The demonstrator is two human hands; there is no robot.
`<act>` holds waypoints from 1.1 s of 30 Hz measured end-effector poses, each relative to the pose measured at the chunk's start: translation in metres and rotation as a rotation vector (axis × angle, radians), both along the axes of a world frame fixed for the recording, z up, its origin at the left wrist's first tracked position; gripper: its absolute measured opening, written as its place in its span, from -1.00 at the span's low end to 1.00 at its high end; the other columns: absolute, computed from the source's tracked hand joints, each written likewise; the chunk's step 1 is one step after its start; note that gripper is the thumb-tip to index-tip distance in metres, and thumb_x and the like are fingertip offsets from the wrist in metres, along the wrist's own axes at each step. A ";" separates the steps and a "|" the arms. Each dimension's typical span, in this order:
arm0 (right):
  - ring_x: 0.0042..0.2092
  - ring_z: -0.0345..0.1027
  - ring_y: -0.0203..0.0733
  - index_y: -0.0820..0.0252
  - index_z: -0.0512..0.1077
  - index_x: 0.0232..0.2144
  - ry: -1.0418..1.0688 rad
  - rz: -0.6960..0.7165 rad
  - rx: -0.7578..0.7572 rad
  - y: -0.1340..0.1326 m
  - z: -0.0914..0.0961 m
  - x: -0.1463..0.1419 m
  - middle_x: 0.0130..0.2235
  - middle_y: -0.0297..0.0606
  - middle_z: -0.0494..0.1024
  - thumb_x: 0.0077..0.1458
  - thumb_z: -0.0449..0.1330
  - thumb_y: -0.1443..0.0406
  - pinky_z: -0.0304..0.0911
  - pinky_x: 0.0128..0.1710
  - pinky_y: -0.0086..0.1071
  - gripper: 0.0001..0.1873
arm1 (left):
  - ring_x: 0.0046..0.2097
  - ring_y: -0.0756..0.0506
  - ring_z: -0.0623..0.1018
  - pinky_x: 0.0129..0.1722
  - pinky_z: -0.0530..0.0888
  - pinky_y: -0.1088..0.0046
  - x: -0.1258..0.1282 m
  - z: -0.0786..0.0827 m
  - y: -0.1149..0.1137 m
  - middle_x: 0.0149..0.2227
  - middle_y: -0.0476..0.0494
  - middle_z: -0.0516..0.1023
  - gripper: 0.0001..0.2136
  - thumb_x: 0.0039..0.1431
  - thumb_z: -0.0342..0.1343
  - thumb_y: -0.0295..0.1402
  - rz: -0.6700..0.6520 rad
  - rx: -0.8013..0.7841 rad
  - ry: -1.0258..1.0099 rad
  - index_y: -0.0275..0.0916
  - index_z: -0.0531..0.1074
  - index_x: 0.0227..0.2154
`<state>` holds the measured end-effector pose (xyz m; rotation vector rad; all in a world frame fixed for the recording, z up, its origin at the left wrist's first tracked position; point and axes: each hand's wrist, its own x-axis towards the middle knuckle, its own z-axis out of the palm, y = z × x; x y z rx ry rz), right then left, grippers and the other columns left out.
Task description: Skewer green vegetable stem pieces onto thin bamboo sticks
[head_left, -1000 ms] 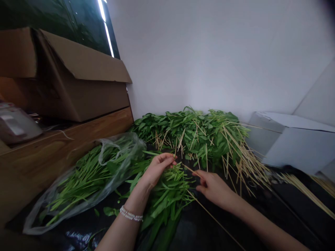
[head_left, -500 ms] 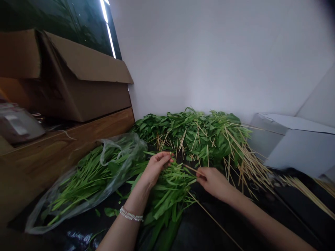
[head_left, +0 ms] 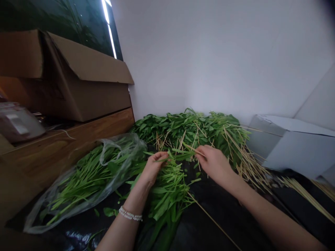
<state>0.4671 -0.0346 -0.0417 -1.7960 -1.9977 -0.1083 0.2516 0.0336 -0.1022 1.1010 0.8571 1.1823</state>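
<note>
My left hand (head_left: 153, 167) pinches the tips of a loose bunch of green stalks (head_left: 167, 190) lying on the black sheet. My right hand (head_left: 213, 162) is closed on a thin bamboo skewer (head_left: 191, 149) with a green leaf on it, held just right of the left hand. Behind both hands lies a heap of leafy greens (head_left: 193, 130) stuck through with several skewers. A pearl bracelet (head_left: 130, 213) circles my left wrist.
A clear plastic bag of green stalks (head_left: 89, 177) lies at left against a wooden ledge (head_left: 65, 146) carrying an open cardboard box (head_left: 78, 80). A white box (head_left: 293, 143) stands at right. Loose skewers (head_left: 306, 193) lie on the black sheet (head_left: 209, 223).
My right hand has risen and moved back toward the heap, carrying the skewer with a leaf. My left hand shifted slightly, still pinching the stalks.
</note>
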 end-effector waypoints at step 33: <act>-0.37 0.39 -0.15 0.11 0.35 -0.31 0.043 -0.120 0.206 -0.012 0.020 0.049 -0.36 -0.27 0.54 0.20 0.01 0.23 0.12 -0.38 -0.38 -0.85 | -0.30 -0.05 0.50 -0.25 0.39 0.43 0.007 0.004 -0.023 -0.35 -0.10 0.53 -0.72 0.33 -0.12 -0.30 0.394 0.716 0.530 -0.24 0.49 -0.30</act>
